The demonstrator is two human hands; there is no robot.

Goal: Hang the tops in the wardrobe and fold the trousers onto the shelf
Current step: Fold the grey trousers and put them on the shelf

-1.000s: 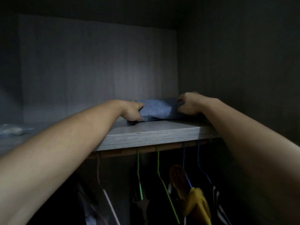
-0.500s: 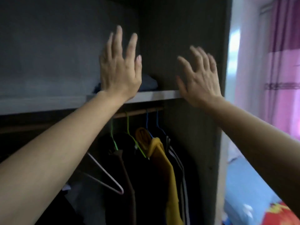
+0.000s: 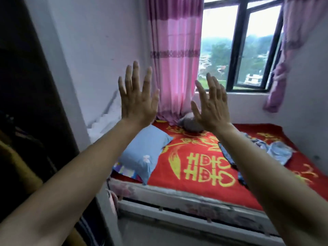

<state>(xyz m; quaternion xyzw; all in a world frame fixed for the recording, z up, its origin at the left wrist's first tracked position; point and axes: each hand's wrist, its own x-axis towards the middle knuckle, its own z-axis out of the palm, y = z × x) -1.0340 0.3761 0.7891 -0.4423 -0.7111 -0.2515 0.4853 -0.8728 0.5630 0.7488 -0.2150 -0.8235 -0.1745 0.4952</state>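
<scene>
1. I am holding the left hand (image 3: 137, 102) and the right hand (image 3: 211, 107) raised, fingers straight and spread, both empty. I judge this frees them for the next garment.
2. I am locating the blue clothes (image 3: 278, 151), lying crumpled on the red blanket (image 3: 159, 174) beyond the right forearm, well apart from the wardrobe (image 3: 26, 86) at the left edge.
3. I am noting the blue pillow (image 3: 143, 153), pink curtain (image 3: 175, 50) and window (image 3: 248, 41).

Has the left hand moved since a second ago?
Yes. The left hand has left the shelf and is now raised open, right of the wardrobe, before the bed.
</scene>
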